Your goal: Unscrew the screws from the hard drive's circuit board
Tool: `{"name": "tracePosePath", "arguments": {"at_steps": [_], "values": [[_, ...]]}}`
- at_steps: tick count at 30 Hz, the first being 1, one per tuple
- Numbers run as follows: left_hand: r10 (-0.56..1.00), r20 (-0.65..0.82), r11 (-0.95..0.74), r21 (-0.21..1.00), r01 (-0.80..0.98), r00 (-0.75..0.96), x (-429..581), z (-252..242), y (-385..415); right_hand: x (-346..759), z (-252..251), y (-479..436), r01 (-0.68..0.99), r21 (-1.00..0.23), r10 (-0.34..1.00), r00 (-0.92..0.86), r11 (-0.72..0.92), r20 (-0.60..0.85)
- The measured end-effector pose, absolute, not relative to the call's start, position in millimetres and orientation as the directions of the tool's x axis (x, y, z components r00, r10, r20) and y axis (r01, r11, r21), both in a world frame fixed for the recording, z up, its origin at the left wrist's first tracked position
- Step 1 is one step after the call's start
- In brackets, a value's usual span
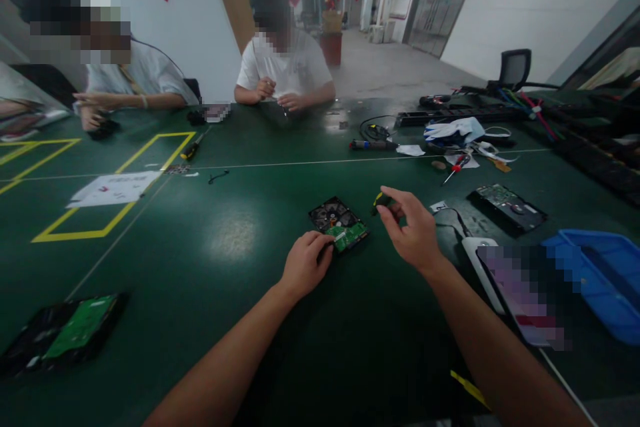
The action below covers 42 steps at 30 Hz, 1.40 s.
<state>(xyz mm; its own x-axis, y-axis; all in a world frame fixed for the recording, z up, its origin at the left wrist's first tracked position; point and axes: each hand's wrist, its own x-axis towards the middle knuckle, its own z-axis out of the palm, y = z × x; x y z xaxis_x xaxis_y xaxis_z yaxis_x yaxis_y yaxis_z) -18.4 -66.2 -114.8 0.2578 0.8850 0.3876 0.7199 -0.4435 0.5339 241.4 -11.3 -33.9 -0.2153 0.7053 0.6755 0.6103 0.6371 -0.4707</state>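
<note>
A hard drive (340, 221) lies on the green table in front of me, its green circuit board facing up at the near end. My left hand (307, 263) is closed at the drive's near left edge, with fingertips on the board side. Just right of the drive, my right hand (411, 227) is raised and pinches a small black-and-yellow screwdriver (381, 201) between thumb and fingers. Only its short handle shows; I cannot make out the shaft. The screwdriver is apart from the drive.
Another hard drive (507, 208) lies right, near a phone (520, 297) and a blue bin (607, 280). A third drive (65, 333) is at left. Tools and a red screwdriver (456, 167) lie behind. Two people sit across the table (240, 293).
</note>
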Motion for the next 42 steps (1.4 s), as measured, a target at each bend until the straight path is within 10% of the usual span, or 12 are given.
{"name": "tracePosePath", "arguments": {"at_steps": [42], "values": [[0.893,0.370,-0.432,0.539,0.723,0.258,-17,-117,-62,242,30,24,0.649,-0.324,0.706,-0.496,0.688,0.506]]}}
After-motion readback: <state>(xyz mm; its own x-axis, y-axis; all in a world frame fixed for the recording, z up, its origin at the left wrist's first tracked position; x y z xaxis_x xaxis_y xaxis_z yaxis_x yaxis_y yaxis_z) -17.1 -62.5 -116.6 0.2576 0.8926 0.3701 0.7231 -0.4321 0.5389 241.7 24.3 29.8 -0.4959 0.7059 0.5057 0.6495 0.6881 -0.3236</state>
